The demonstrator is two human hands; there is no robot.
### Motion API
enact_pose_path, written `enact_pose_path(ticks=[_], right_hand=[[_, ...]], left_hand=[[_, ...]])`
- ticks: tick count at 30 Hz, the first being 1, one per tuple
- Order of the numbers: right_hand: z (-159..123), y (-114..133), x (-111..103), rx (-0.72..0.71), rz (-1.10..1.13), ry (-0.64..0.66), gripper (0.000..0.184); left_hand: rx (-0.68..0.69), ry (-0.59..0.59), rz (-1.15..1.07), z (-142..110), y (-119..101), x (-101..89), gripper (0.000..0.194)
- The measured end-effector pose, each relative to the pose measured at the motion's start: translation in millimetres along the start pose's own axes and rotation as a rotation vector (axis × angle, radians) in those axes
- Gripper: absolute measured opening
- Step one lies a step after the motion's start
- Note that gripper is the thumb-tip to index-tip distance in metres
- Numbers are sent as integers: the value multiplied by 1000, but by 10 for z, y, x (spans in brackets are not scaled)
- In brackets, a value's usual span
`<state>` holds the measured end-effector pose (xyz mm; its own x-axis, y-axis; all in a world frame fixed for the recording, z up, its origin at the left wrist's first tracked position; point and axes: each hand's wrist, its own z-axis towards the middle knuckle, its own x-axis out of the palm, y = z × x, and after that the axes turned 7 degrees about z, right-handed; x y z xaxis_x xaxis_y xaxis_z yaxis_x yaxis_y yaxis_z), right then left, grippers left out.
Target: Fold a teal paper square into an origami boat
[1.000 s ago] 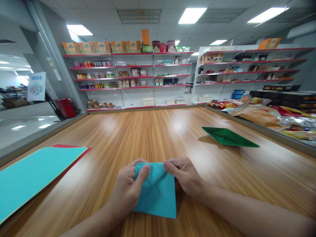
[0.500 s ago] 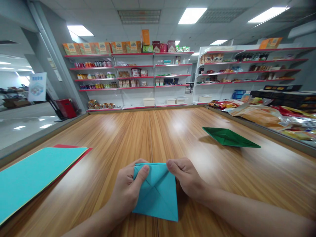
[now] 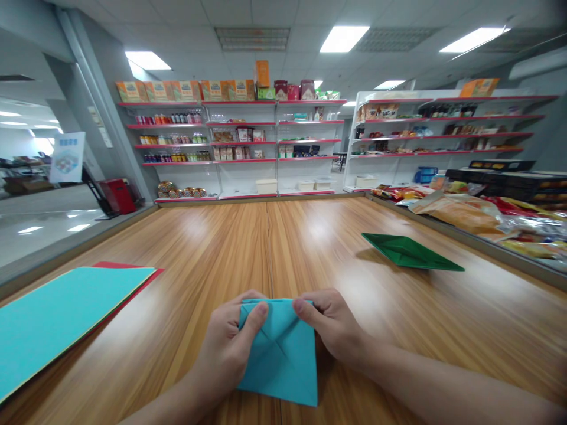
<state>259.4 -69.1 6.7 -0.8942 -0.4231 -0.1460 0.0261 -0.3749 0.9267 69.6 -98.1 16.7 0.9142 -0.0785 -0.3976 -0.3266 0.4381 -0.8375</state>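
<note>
Between my two hands is a folded sheet of blue paper (image 3: 283, 360), roughly square, with crossing crease lines on its face. My left hand (image 3: 234, 336) pinches its upper left corner, thumb in front and fingers behind. At the upper right corner my right hand (image 3: 334, 321) grips the same paper, its thumb pressed on the front near the top edge. The fingers behind the paper are mostly hidden. The paper is tilted up, its top edge showing more than one layer.
A stack of coloured paper (image 3: 66, 313), blue on top with red below, lies at the left. A folded green paper piece (image 3: 410, 251) rests on the wooden table (image 3: 212, 248) at the right. Packaged snacks (image 3: 469, 215) lie beyond the right edge; stocked shelves (image 3: 241, 159) stand behind.
My right thumb has slid slightly left along the paper's top edge. The whole view has shifted a little, so things sit slightly lower. Both hands keep hold of the blue paper.
</note>
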Motion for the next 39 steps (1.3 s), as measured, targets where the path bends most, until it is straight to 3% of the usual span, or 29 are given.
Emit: enact_pose_path(ticks=[25,32,39], right_hand=[[27,-120,-4,120,200,-72,56],[57,-80,-18,124,160,35,51],[37,-63,-19,136,113,62,50]], left_hand=[[-104,-7,-39,33,-11,6,41],[-97,-24,-71,31,35,19,41],[-75,-19,-104,29,81,26,39]])
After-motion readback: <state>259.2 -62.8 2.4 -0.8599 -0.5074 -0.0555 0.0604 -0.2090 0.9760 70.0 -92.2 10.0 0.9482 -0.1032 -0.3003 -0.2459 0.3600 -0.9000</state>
